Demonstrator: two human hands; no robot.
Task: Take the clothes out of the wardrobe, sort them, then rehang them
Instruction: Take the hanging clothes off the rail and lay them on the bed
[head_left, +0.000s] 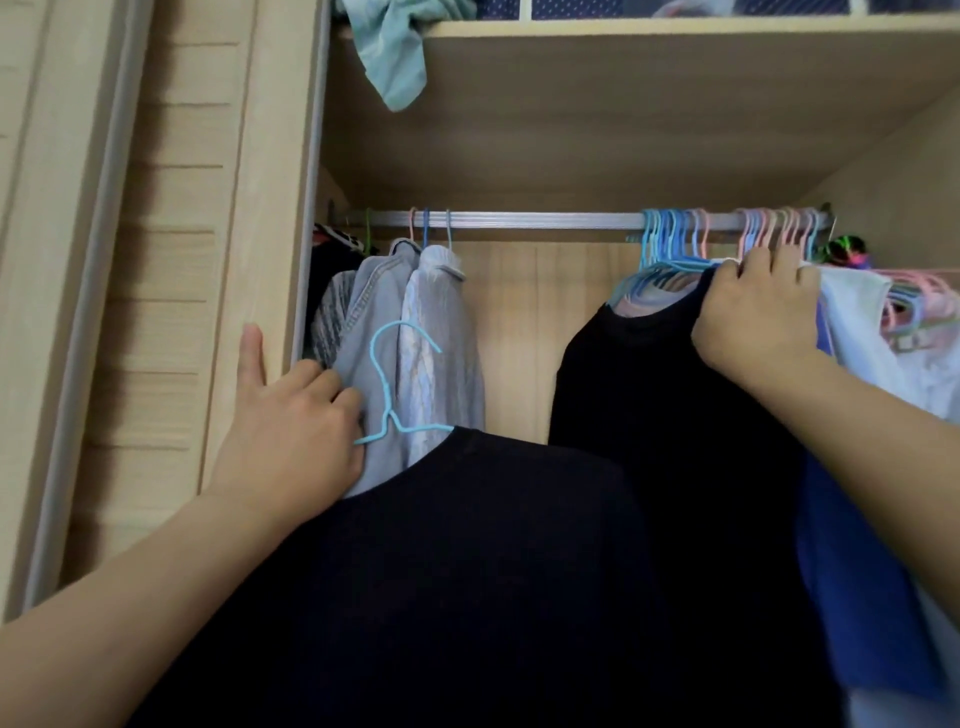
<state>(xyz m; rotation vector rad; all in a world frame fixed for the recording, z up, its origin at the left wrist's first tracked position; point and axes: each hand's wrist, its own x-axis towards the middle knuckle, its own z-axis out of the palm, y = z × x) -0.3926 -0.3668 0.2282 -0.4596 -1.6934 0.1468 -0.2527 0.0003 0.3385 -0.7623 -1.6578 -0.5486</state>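
Wooden wardrobe (270, 156) ahead: below its rail (540, 219), my left hand (296, 431) grips a black shirt (467, 571) on a blue hanger (395, 384), fingertips hidden. My right hand (758, 317) clutches another black garment (665, 415) under the rail's right end.

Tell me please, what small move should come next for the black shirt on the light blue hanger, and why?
Probably lift the left hand so the light blue hanger hooks onto the bare middle of the rail. The black shirt is off the rail, its hook free in the air, while the right hand holds the crowded clothes on the right aside, leaving a gap.
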